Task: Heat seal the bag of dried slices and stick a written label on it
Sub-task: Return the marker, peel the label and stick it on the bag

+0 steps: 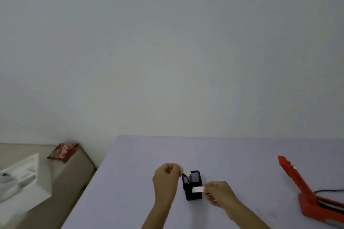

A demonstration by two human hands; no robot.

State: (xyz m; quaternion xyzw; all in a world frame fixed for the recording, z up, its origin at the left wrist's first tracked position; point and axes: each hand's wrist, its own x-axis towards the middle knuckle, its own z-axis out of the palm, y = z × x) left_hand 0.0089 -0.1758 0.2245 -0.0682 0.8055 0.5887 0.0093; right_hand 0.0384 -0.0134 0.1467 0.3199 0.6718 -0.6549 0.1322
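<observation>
— Nearest the lens: two bare forearms reaching up from the bottom edge over the pale lilac table (pixel 232 154); left hand (pixel 165 178) curled, fingertips pinched on a small white label (pixel 185 170) held above the dark pen holder (pixel 193 185)

— And the right hand (pixel 219 192)?

— Fingers bunched, pinching a second white strip (pixel 198 189) right against the holder's front; cannot tell whether label or backing paper

— Anything else on the table?

— Red heat sealer (pixel 305 191) at the right edge, lid raised, dark cord trailing behind; well apart from both hands

— Bag of dried slices?

— Cannot tell for certain; only a red packet (pixel 64 152) off the table, far left on a beige surface, near a white box (pixel 24 178); blurred
</observation>
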